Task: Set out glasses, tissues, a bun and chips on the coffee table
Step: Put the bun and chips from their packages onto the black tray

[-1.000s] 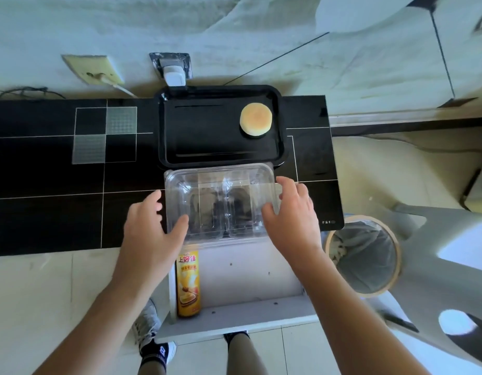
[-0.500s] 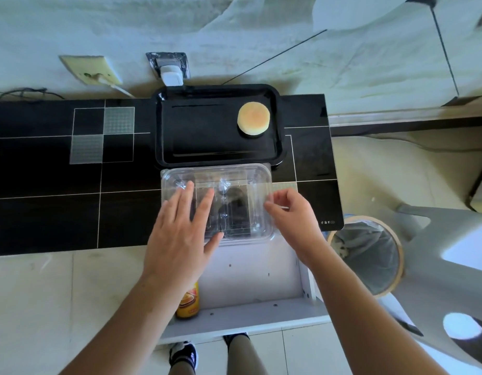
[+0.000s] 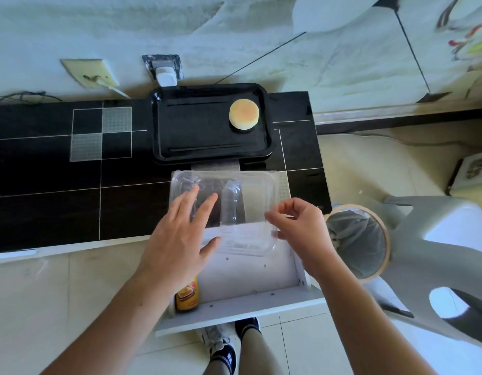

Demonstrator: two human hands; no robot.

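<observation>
A round pale bun (image 3: 244,115) lies at the right of the black tray (image 3: 196,128) on the black coffee table (image 3: 45,185). An empty clear plastic container (image 3: 250,190) overhangs the table's near edge, above an open white drawer (image 3: 248,280). My left hand (image 3: 177,239) lies flat on the container's left part with its fingers spread. My right hand (image 3: 302,228) pinches the container's right edge. A yellow chips can (image 3: 187,299) lies in the drawer's left side, mostly hidden under my left wrist. No glasses or tissues are in view.
A waste bin with a plastic liner (image 3: 356,239) stands just right of the drawer, and a grey plastic chair (image 3: 437,239) stands beyond it. A wall socket with a white plug (image 3: 164,74) sits behind the tray. My feet are below the drawer front.
The container has slid toward me, off the table edge and over the drawer. My left hand went from its side onto its top. My right hand now pinches the right edge.
</observation>
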